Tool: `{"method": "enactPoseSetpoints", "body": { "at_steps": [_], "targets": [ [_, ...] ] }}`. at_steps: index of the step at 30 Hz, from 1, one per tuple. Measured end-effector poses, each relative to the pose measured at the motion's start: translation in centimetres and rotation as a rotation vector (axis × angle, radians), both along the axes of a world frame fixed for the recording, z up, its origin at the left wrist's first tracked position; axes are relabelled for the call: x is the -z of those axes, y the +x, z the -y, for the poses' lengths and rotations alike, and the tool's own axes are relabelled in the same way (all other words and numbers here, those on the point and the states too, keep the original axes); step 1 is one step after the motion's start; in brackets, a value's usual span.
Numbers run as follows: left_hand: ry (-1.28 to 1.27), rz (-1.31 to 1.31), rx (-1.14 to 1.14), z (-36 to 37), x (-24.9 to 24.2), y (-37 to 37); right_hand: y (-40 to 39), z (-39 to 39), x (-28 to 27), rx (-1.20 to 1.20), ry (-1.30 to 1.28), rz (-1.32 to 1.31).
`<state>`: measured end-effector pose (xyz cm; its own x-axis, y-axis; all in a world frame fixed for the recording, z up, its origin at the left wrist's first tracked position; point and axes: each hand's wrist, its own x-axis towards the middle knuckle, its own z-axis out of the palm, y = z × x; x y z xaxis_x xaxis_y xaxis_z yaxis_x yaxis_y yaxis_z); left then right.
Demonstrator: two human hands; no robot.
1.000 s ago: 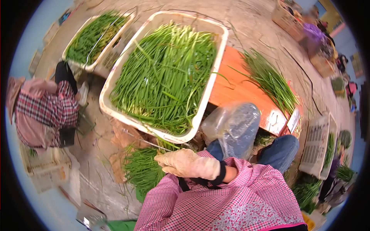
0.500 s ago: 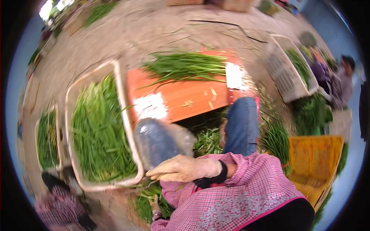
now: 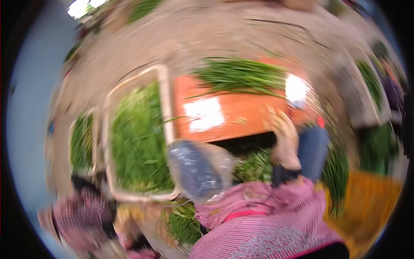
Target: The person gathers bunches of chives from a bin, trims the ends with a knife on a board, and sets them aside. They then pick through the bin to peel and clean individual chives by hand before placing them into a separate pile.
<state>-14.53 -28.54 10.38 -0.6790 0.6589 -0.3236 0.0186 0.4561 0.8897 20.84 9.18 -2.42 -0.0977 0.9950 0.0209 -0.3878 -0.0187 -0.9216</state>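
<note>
My right hand [image 3: 285, 136], in a pale glove with a dark cuff, reaches over the near right edge of the orange table [image 3: 246, 123]. Its fingers look stretched out and hold nothing I can see. Beyond it a bunch of long green stalks [image 3: 241, 75] lies across the table. What appears to be my left hand [image 3: 125, 228], gloved and blurred, is low on the left; its fingers cannot be made out. Near it on the floor is a pile of greens [image 3: 185, 222]. Clear plastic [image 3: 200, 172] covers my left knee.
A large pale crate [image 3: 166, 108] full of leafy greens stands left of the table. A smaller crate [image 3: 95, 142] lies farther left. Another person [image 3: 79, 213] is at lower left. A yellow crate [image 3: 371, 203] and loose stalks [image 3: 335, 177] are on the right.
My right hand has moved from over my lap forward and right to the table edge. My apparent left hand has shifted left, off the floor greens. The whole view has swung left.
</note>
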Motion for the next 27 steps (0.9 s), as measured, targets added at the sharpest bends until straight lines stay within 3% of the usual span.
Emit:
{"method": "enactPoseSetpoints", "body": {
  "at_steps": [4, 5, 7, 11, 13, 15, 19, 22, 26, 27],
  "targets": [
    [0.119, 0.142, 0.097, -10.6, -2.3, -5.6, -1.2, 1.5, 3.2, -0.240, -0.358, -0.055],
    [0.226, 0.280, 0.212, -12.9, 0.3, -8.5, -1.6, 2.0, 3.6, -0.296, -0.371, -0.046],
    [0.093, -0.057, -0.003, -18.2, 9.0, -16.9, -2.7, 2.6, 3.5, -0.388, -0.402, 0.002],
    [-0.656, -0.302, -0.269, -27.9, 17.6, -25.0, -4.0, 2.1, 3.0, -0.426, -0.341, 0.293],
    [-0.890, -0.359, -0.432, -30.8, 19.8, -26.5, -3.9, 1.3, 4.6, -0.338, -0.535, 0.116],
    [-1.065, -0.349, -0.337, -33.5, 20.1, -26.1, -4.1, 0.6, 5.5, -0.298, -0.604, 0.084],
    [-1.150, -0.639, -0.125, -36.3, 20.0, -23.6, -5.0, -0.4, 7.0, -0.264, -0.661, 0.127],
    [-1.142, -0.516, -0.186, -36.4, 19.6, -24.4, -6.1, -0.4, 8.1, -0.311, -0.694, 0.132],
    [-0.918, -0.266, -0.221, -33.6, 22.0, -30.4, -6.3, 0.1, 8.4, -0.404, -0.697, 0.137],
    [-0.924, -0.260, -0.140, -33.4, 20.6, -30.0, -6.3, 0.3, 8.7, -0.422, -0.700, 0.136]
  ]
}}
